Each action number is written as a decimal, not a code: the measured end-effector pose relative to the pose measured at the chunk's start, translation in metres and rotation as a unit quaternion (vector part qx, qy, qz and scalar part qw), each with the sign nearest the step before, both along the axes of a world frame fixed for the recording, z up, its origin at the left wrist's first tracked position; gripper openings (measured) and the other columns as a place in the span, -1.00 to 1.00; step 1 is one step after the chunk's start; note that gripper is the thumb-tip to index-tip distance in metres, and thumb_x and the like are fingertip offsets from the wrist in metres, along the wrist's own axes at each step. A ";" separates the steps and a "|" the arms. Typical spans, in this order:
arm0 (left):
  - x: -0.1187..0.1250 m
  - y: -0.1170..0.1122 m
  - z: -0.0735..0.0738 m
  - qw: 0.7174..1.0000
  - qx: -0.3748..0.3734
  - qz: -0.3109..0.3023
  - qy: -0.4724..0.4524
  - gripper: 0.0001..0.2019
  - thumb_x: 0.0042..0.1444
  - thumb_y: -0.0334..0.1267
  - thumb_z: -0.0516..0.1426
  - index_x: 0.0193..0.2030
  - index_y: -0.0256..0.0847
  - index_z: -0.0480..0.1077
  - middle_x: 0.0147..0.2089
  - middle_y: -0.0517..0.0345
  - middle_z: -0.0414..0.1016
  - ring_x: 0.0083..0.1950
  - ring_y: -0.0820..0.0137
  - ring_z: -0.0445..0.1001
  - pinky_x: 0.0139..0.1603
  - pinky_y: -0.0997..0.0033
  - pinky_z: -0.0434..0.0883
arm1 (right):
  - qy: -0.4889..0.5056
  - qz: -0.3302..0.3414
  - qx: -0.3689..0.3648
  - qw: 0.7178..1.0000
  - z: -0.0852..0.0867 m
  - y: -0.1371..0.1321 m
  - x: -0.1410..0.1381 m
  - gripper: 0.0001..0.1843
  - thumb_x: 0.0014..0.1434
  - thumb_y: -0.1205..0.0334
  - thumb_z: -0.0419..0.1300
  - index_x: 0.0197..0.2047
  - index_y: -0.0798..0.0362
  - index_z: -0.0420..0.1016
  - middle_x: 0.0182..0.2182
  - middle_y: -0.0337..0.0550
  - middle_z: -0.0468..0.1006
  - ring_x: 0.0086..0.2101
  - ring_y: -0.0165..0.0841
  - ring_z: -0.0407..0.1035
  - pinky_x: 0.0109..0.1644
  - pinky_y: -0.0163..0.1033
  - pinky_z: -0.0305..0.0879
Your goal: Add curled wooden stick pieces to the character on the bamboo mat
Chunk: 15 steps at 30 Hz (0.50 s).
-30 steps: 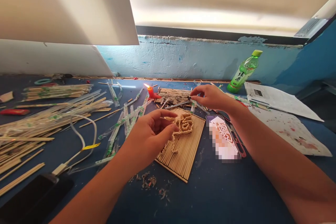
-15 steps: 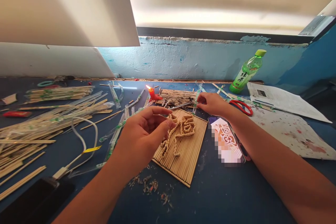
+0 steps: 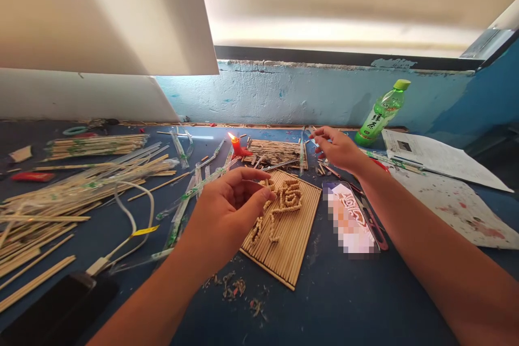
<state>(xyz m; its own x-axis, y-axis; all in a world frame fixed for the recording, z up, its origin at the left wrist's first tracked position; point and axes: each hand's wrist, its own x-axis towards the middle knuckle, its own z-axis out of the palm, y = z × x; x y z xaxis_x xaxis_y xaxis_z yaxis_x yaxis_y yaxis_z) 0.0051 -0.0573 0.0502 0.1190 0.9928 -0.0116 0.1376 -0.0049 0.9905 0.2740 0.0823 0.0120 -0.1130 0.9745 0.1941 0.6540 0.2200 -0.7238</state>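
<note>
My left hand [image 3: 235,200] is curled over the left part of a mat of wooden sticks [image 3: 298,238], with thumb and forefinger brought together. Whatever lies between those fingertips is too small to make out. Short wooden pieces form raised, character-like lines [image 3: 291,194] on the mat, partly hidden behind the hand. Farther back, my right hand [image 3: 336,146] hovers with its fingers apart, beside a clear plastic strip [image 3: 302,150]. A second panel of sticks [image 3: 279,147], darkened at its near side, lies left of that hand.
A lit red candle [image 3: 235,146] burns behind the mat. The phone [image 3: 351,219] shows a similar pattern. Loose sticks and wrappers [image 3: 93,189], a white cable [image 3: 152,200] and a black object [image 3: 60,308] crowd the left. A green bottle [image 3: 381,113] and papers [image 3: 446,162] stand right.
My right hand has lifted slightly away from the plastic strip, toward the back right, and its fingers have spread. My left hand stays nearly in place over the mat.
</note>
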 end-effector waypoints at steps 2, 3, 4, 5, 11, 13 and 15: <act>0.000 0.000 0.001 1.000 0.002 0.001 -0.006 -0.74 0.06 -0.19 0.31 -0.12 -0.19 0.46 -0.34 0.12 0.60 -0.32 0.39 0.53 -0.34 0.48 0.43 | 0.027 -0.014 0.022 0.999 0.006 -0.001 0.005 -0.73 0.32 0.14 -0.01 -0.03 0.02 0.41 -0.20 -0.04 0.54 -0.43 -0.35 0.42 -0.40 -0.24 0.30; 0.000 0.000 0.001 1.000 0.001 0.001 -0.006 -0.74 0.06 -0.19 0.31 -0.12 -0.19 0.47 -0.34 0.11 0.60 -0.32 0.40 0.53 -0.33 0.48 0.43 | 0.005 -0.016 0.037 0.999 0.008 -0.001 0.008 -0.74 0.31 0.13 0.01 -0.04 0.01 0.42 -0.21 -0.06 0.55 -0.42 -0.34 0.42 -0.38 -0.23 0.29; 0.000 0.000 0.002 1.000 -0.001 0.002 -0.005 -0.74 0.06 -0.18 0.31 -0.13 -0.20 0.47 -0.34 0.11 0.60 -0.33 0.40 0.53 -0.34 0.48 0.43 | -0.029 -0.017 0.052 0.998 0.009 -0.001 0.011 -0.75 0.30 0.13 0.04 -0.07 0.01 0.45 -0.23 -0.07 0.56 -0.40 -0.32 0.42 -0.34 -0.22 0.28; 0.000 0.000 0.002 1.000 -0.003 0.003 -0.003 -0.74 0.06 -0.18 0.31 -0.13 -0.20 0.47 -0.35 0.11 0.60 -0.34 0.41 0.52 -0.35 0.49 0.42 | -0.064 -0.018 0.064 0.996 0.010 -0.001 0.014 -0.77 0.28 0.14 0.06 -0.10 0.02 0.48 -0.24 -0.07 0.57 -0.36 -0.29 0.42 -0.31 -0.20 0.27; 0.000 0.002 0.000 1.000 -0.004 0.003 -0.015 -0.75 0.07 -0.20 0.30 -0.12 -0.19 0.46 -0.36 0.14 0.59 -0.34 0.44 0.50 -0.36 0.52 0.40 | 0.017 -0.037 0.009 0.999 0.015 -0.003 0.015 -0.85 0.29 0.21 0.03 -0.16 0.04 0.39 -0.20 -0.01 0.58 -0.27 -0.25 0.47 -0.32 -0.20 0.26; 0.000 0.002 -0.001 1.000 -0.006 0.000 -0.024 -0.76 0.07 -0.21 0.31 -0.13 -0.18 0.46 -0.37 0.17 0.58 -0.35 0.44 0.51 -0.36 0.53 0.40 | 0.118 -0.002 -0.052 0.992 0.020 -0.006 0.012 -0.83 0.34 0.17 -0.01 -0.12 0.02 0.33 -0.18 0.00 0.58 -0.34 -0.30 0.48 -0.44 -0.25 0.22; 0.001 0.001 -0.002 1.000 -0.009 -0.003 -0.023 -0.77 0.07 -0.23 0.31 -0.14 -0.17 0.47 -0.37 0.18 0.58 -0.34 0.45 0.51 -0.36 0.53 0.39 | 0.158 0.018 -0.075 0.984 0.025 -0.008 0.010 -0.80 0.35 0.12 -0.02 -0.07 0.00 0.33 -0.25 -0.04 0.58 -0.49 -0.38 0.40 -0.52 -0.28 0.13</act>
